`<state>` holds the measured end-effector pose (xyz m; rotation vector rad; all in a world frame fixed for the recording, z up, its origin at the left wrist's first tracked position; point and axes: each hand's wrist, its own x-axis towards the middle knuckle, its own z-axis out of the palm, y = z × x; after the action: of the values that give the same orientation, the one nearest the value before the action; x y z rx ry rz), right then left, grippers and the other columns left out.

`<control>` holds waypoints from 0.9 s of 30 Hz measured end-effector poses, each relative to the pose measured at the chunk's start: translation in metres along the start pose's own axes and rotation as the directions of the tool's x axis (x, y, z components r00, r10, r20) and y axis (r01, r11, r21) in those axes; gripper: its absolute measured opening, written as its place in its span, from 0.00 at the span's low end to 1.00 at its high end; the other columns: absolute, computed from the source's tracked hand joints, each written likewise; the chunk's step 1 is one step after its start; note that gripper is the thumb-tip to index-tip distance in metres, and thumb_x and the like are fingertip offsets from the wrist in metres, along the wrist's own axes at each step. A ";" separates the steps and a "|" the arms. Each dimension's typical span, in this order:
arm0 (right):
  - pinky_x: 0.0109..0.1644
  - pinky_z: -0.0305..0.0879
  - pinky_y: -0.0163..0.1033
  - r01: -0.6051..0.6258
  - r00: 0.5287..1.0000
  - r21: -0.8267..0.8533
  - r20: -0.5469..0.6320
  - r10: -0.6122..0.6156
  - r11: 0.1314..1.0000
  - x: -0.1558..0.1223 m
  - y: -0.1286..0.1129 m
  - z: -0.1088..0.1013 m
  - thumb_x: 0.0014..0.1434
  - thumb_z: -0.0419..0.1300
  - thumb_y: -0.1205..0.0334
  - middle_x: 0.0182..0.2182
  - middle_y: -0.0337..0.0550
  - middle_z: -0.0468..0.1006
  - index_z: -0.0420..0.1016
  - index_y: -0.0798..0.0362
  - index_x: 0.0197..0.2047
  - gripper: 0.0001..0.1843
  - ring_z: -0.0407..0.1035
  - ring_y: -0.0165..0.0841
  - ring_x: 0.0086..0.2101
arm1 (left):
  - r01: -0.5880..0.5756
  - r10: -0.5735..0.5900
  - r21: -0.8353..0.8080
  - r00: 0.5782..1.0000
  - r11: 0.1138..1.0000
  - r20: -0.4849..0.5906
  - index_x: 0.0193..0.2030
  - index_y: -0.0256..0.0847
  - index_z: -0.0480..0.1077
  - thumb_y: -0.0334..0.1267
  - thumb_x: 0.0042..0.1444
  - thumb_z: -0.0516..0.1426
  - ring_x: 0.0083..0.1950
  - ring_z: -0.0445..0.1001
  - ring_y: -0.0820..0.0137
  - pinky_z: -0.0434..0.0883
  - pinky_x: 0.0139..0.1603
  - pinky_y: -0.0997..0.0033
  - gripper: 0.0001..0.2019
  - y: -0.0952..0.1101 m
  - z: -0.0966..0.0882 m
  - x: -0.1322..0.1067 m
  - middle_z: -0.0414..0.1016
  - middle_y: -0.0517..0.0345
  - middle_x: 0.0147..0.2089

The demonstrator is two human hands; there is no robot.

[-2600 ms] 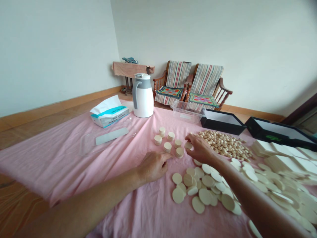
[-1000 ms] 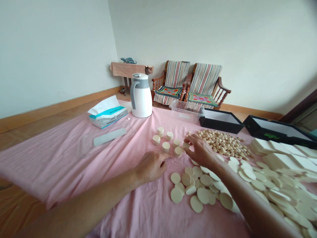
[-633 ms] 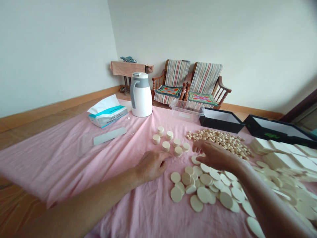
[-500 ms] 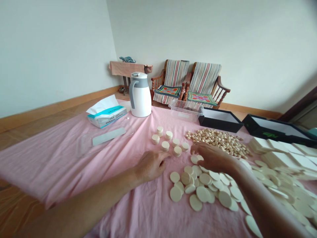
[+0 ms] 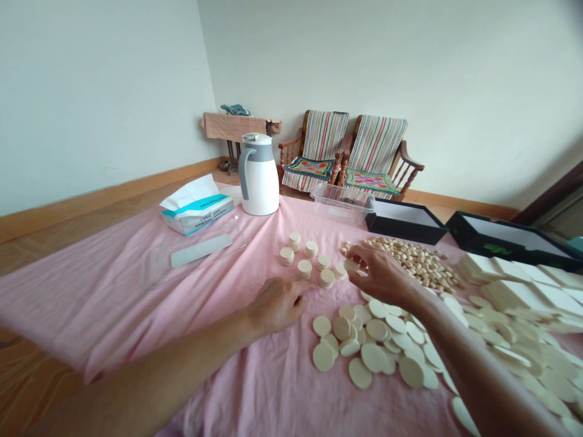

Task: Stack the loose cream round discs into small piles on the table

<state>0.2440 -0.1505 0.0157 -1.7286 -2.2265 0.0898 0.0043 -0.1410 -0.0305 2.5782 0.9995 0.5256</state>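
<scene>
My right hand [image 5: 380, 273] is pinching a pale wooden disc [image 5: 350, 265] between thumb and fingers, beside the rightmost of several short disc stacks [image 5: 327, 278]. Under and in front of that wrist spreads a loose pile of flat round wooden discs [image 5: 376, 355]. My left hand [image 5: 280, 302] rests on the pink cloth just in front of the stacks. Its index finger is stretched out toward them, the other fingers are partly curled and hidden, and no object shows in it.
Small wooden beads [image 5: 414, 261] lie heaped behind my right hand. Pale rectangular blocks [image 5: 519, 291] stand at the right. Farther back are black trays [image 5: 403, 233], a clear plastic box [image 5: 341, 206], a white jug [image 5: 262, 182] and a tissue pack [image 5: 198, 212].
My right hand has lifted a disc from the near pile and carried it left and slightly away, up to the stacks. The left hand has stayed in place.
</scene>
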 end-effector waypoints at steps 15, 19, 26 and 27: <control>0.37 0.58 0.34 -0.068 0.996 0.015 -0.055 0.069 0.998 0.006 0.001 0.030 0.56 0.54 0.57 0.33 0.45 0.72 0.71 0.54 0.36 0.10 0.66 0.31 0.31 | -0.010 0.010 -0.006 1.000 1.000 -0.004 0.49 0.45 0.73 0.25 0.50 0.50 0.45 0.76 0.65 0.70 0.45 0.69 0.21 0.000 0.001 0.000 0.78 0.58 0.46; 0.35 0.56 0.35 -0.093 0.995 -0.049 -0.039 0.091 0.994 0.003 0.007 0.010 0.55 0.55 0.59 0.30 0.44 0.74 0.72 0.55 0.36 0.09 0.66 0.32 0.31 | -0.010 0.010 -0.015 1.000 1.000 -0.004 0.51 0.45 0.72 0.26 0.52 0.50 0.46 0.76 0.66 0.69 0.45 0.70 0.22 0.000 0.001 0.000 0.78 0.59 0.46; 0.36 0.55 0.38 -0.041 0.933 -0.239 0.338 0.123 0.970 -0.016 0.020 -0.012 0.46 0.57 0.71 0.34 0.46 0.75 0.73 0.53 0.33 0.10 0.68 0.38 0.36 | -0.009 0.009 0.017 1.000 1.000 0.010 0.50 0.44 0.72 0.26 0.50 0.50 0.42 0.76 0.66 0.68 0.40 0.72 0.21 0.001 0.000 0.000 0.79 0.58 0.43; 0.36 0.55 0.38 -0.027 0.928 -0.246 0.353 0.116 0.969 -0.017 0.022 -0.011 0.45 0.57 0.73 0.34 0.46 0.75 0.72 0.53 0.33 0.10 0.68 0.38 0.37 | -0.008 0.007 0.019 1.000 1.000 0.009 0.50 0.44 0.72 0.25 0.50 0.50 0.42 0.76 0.66 0.68 0.39 0.72 0.22 0.001 -0.001 0.000 0.79 0.58 0.44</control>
<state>0.2711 -0.1625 0.0168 -2.0665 -2.5220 0.1825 0.0049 -0.1414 -0.0293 2.6000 0.9972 0.5084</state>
